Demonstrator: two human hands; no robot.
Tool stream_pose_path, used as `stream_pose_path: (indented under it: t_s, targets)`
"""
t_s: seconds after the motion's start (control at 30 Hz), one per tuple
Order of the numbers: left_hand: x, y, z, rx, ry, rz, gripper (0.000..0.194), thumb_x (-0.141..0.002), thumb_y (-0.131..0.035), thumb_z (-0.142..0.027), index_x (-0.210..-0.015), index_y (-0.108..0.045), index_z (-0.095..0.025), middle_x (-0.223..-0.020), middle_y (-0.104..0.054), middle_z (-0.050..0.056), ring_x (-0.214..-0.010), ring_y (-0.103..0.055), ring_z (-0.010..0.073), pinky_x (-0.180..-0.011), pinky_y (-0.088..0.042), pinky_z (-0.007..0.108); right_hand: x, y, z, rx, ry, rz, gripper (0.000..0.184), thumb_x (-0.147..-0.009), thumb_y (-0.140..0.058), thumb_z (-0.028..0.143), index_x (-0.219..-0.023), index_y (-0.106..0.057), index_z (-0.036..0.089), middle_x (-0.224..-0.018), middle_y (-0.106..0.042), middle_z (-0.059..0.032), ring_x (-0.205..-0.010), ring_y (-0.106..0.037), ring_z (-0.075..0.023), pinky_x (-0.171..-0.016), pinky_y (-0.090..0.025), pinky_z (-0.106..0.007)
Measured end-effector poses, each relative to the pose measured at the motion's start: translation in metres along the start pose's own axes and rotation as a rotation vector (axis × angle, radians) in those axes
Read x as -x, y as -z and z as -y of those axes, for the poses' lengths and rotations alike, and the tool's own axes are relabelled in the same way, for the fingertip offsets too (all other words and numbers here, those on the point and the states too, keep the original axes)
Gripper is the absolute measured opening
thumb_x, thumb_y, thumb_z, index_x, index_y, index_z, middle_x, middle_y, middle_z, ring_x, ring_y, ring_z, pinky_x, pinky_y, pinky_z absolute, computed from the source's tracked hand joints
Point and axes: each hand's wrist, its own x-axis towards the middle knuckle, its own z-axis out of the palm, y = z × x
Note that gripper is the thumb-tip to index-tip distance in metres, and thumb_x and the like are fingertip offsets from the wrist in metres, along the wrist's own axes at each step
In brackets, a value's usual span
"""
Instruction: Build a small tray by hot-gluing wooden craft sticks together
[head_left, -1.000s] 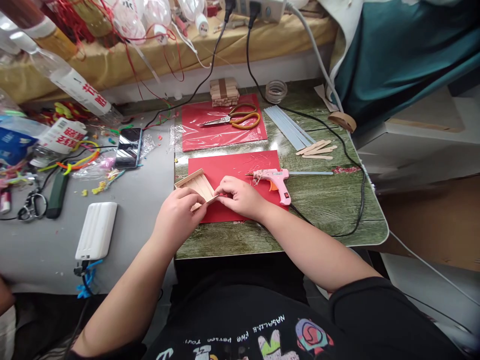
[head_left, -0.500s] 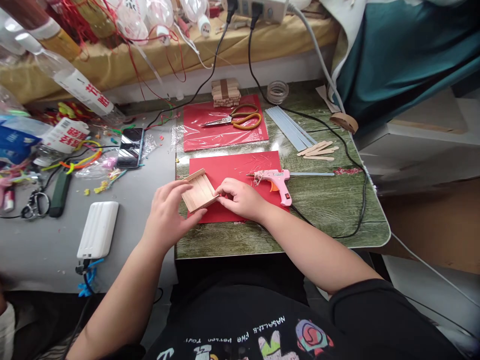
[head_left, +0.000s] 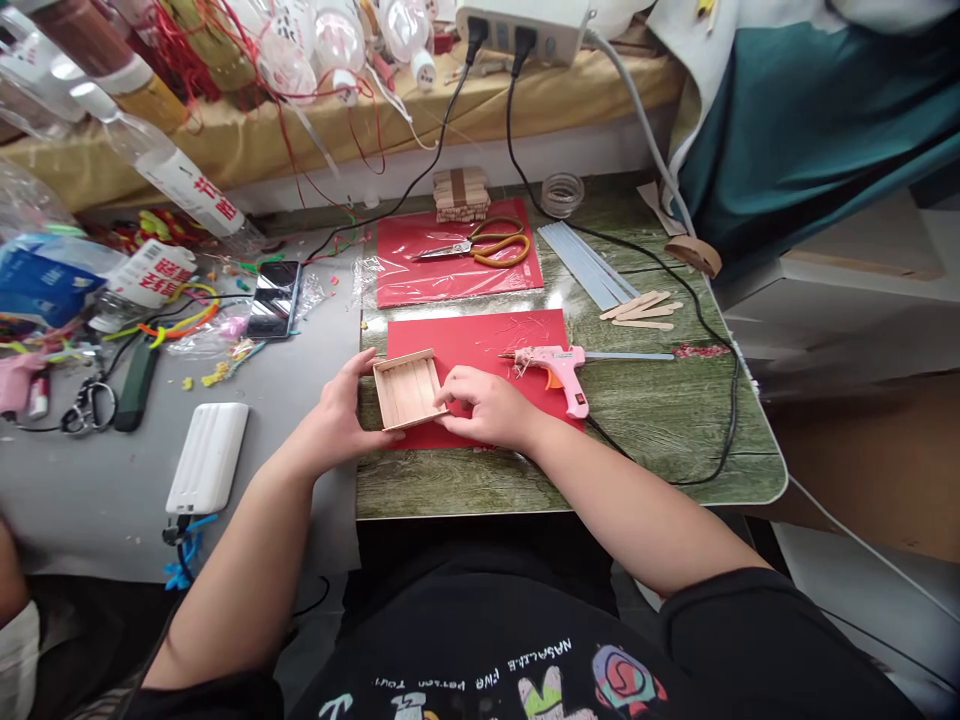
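A shallow open box made of wooden craft sticks (head_left: 409, 393) is over the near red sheet (head_left: 480, 335), its inside turned up toward me. My left hand (head_left: 341, 415) spans its left side, thumb at the near corner and fingers at the far corner. With fingers curled, my right hand (head_left: 484, 405) pinches the box's right edge. Just beyond that hand lies a pink glue gun (head_left: 559, 372) on its side, a glue stick in its back and stringy glue around the nozzle.
Behind are scissors (head_left: 487, 248) on a plastic-wrapped red pack (head_left: 397, 275), bundled craft sticks (head_left: 460, 200), glue sticks (head_left: 581, 262) and loose craft sticks (head_left: 641, 310). A black cord (head_left: 731, 400) loops at right. Left lie a phone (head_left: 274, 300) and a white power bank (head_left: 208, 460).
The box has turned, and its low side walls show more clearly. My left fingers have shifted from over its left part to its outer left side. My right hand keeps its pinch.
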Motion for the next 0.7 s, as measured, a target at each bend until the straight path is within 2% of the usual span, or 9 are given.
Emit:
stream_pose_path:
  t_s: [0.13, 0.23, 0.3, 0.37, 0.47, 0.5, 0.57, 0.6, 0.7]
  targets:
    - [-0.014, 0.01, 0.0, 0.002, -0.035, 0.14, 0.118, -0.073, -0.091, -0.044, -0.169, -0.023, -0.033, -0.163, -0.046, 0.016, -0.147, -0.051, 0.0365, -0.121, -0.046, 0.054, 0.001, 0.002, 0.001, 0.014, 0.069, 0.072, 0.007, -0.095, -0.07, 0.023, -0.091, -0.075, 0.022, -0.093, -0.068, -0.0038, -0.085, -0.065, -0.0182, -0.078, -0.05, -0.031]
    - [-0.027, 0.015, 0.004, 0.007, -0.06, 0.163, 0.116, -0.073, -0.089, -0.044, -0.169, -0.026, -0.032, -0.167, -0.042, 0.015, -0.151, -0.047, 0.0355, -0.124, -0.043, 0.05, 0.002, 0.001, 0.001, 0.021, 0.122, 0.087, 0.015, -0.101, -0.066, 0.031, -0.095, -0.076, 0.022, -0.091, -0.071, -0.0047, -0.085, -0.066, -0.0191, -0.079, -0.052, -0.033]
    - [-0.032, 0.015, 0.007, -0.026, -0.047, 0.102, 0.107, -0.076, -0.086, -0.046, -0.167, -0.031, -0.03, -0.168, -0.041, 0.014, -0.153, -0.044, 0.0344, -0.125, -0.041, 0.05, 0.003, 0.0, 0.0, 0.02, 0.135, 0.09, 0.017, -0.102, -0.065, 0.034, -0.102, -0.077, 0.022, -0.094, -0.073, -0.0055, -0.086, -0.068, -0.0194, -0.081, -0.054, -0.034]
    - [-0.031, 0.013, 0.007, -0.076, -0.015, -0.001, 0.094, -0.081, -0.081, -0.047, -0.163, -0.039, -0.027, -0.163, -0.047, 0.013, -0.148, -0.049, 0.0327, -0.122, -0.043, 0.049, 0.003, -0.003, -0.001, 0.028, 0.15, 0.112, 0.02, -0.101, -0.066, 0.035, -0.112, -0.077, 0.022, -0.098, -0.075, -0.0063, -0.089, -0.07, -0.0201, -0.083, -0.056, -0.035]
    - [-0.019, 0.005, -0.001, -0.111, 0.071, -0.149, 0.07, -0.088, -0.074, -0.043, -0.152, -0.051, -0.025, -0.145, -0.062, 0.011, -0.13, -0.061, 0.0282, -0.108, -0.051, 0.043, 0.005, -0.006, 0.001, 0.064, 0.205, 0.157, 0.029, -0.1, -0.066, 0.032, -0.126, -0.074, 0.021, -0.1, -0.076, -0.0076, -0.091, -0.071, -0.0216, -0.081, -0.058, -0.036]
    - [-0.014, 0.002, -0.006, -0.104, 0.117, -0.203, 0.059, -0.092, -0.07, -0.043, -0.146, -0.055, -0.025, -0.137, -0.067, 0.01, -0.12, -0.065, 0.0258, -0.098, -0.053, 0.04, 0.006, -0.007, 0.002, 0.068, 0.231, 0.155, 0.029, -0.101, -0.064, 0.031, -0.126, -0.074, 0.02, -0.098, -0.076, -0.0076, -0.09, -0.07, -0.0217, -0.08, -0.058, -0.036]
    - [-0.004, -0.005, -0.018, -0.014, 0.234, -0.265, 0.043, -0.097, -0.062, -0.044, -0.136, -0.06, -0.024, -0.121, -0.072, 0.008, -0.09, -0.068, 0.0192, -0.076, -0.053, 0.032, 0.008, -0.006, 0.006, 0.048, 0.264, 0.107, 0.026, -0.102, -0.061, 0.028, -0.122, -0.075, 0.021, -0.093, -0.075, -0.0066, -0.085, -0.07, -0.021, -0.078, -0.058, -0.036]
    - [-0.001, -0.007, -0.025, 0.03, 0.27, -0.28, 0.039, -0.098, -0.062, -0.046, -0.131, -0.061, -0.024, -0.112, -0.074, 0.006, -0.081, -0.066, 0.0173, -0.072, -0.052, 0.031, 0.009, -0.005, 0.009, 0.03, 0.26, 0.049, 0.024, -0.102, -0.059, 0.027, -0.119, -0.075, 0.023, -0.091, -0.074, -0.0063, -0.084, -0.069, -0.0208, -0.079, -0.058, -0.036]
    - [0.003, -0.012, -0.039, 0.035, 0.329, -0.269, 0.027, -0.1, -0.06, -0.05, -0.103, -0.067, -0.024, -0.088, -0.073, 0.001, -0.07, -0.062, 0.0157, -0.067, -0.047, 0.029, 0.01, 0.001, 0.015, 0.027, 0.133, -0.229, 0.024, -0.101, -0.06, 0.026, -0.12, -0.074, 0.026, -0.103, -0.073, -0.0085, -0.097, -0.069, -0.024, -0.092, -0.059, -0.044]
